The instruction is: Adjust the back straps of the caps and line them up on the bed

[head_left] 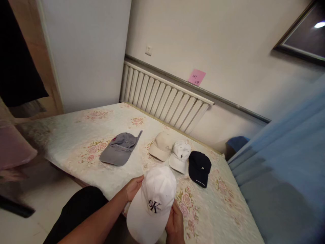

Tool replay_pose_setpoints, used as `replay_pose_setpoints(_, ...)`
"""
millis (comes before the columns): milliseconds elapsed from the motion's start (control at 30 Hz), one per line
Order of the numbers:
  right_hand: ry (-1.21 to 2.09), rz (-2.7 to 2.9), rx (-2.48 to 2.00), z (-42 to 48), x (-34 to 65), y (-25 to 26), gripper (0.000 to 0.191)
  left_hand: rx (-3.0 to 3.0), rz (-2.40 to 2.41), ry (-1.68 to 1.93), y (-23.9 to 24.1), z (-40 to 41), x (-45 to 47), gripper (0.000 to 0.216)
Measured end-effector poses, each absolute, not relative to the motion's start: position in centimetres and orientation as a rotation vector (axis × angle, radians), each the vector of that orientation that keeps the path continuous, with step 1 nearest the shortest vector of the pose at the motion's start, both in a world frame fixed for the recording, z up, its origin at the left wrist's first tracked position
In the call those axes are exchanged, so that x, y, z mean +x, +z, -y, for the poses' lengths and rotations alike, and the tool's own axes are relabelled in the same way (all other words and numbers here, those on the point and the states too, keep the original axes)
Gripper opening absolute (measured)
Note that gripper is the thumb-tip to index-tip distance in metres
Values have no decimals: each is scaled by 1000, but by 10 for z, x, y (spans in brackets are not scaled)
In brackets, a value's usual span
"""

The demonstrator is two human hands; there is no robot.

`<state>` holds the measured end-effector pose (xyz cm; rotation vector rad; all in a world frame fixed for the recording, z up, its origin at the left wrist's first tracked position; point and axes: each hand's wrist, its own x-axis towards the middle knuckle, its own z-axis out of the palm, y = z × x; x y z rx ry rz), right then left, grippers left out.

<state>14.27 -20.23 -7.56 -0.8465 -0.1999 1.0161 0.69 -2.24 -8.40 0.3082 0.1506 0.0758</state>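
Both my hands hold a white cap [154,200] with a dark letter logo on its front, brim toward me, over the near edge of a bed. My left hand [133,188] grips the cap's left side. At the cap's right side my right hand [175,220] is closed on its lower edge. Farther out on the floral bedspread [76,135] lie a grey cap [120,149], a beige cap [161,145], a small white cap [179,156] and a black cap [199,167].
A white radiator [162,96] runs along the wall behind the bed, with a pink note [196,77] above it. Blue fabric [284,162] hangs at the right. A dark doorway [17,61] is at the left. My dark-clad knee [78,206] is below.
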Motion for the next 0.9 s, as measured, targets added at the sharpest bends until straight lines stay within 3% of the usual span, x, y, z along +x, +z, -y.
replay_pose_setpoints(900, 991, 255, -907, 202, 141, -71, 41, 324, -124, 84, -91, 19, 8, 51)
